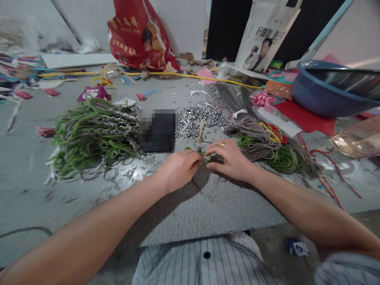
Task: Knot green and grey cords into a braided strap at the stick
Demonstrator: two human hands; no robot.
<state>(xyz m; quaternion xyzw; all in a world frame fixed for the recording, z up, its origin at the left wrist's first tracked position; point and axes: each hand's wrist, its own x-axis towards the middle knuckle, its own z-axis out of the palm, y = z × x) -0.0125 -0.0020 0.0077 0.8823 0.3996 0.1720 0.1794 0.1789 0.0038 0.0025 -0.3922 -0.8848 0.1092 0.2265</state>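
Note:
My left hand point(180, 169) is closed, its fingers pinched on a green cord point(204, 161) above the grey board. My right hand point(227, 160), with a ring on one finger, meets it from the right, thumb and fingers curled round the other side of the same cord. Thin dark cord ends hang below the two hands. Just beyond them a small wooden stick point(201, 130) stands upright. Behind it lies a spread of small metal nuts point(192, 118). A dark phone point(162, 132) rests left of the nuts.
Green and grey cords with chains point(92, 138) are heaped at left. Bundled cords point(276, 152) and grey wires point(233, 99) lie at right, near a blue basin point(320, 93). A red bag point(141, 39) stands behind, and a yellow cable point(178, 74) crosses the table's back.

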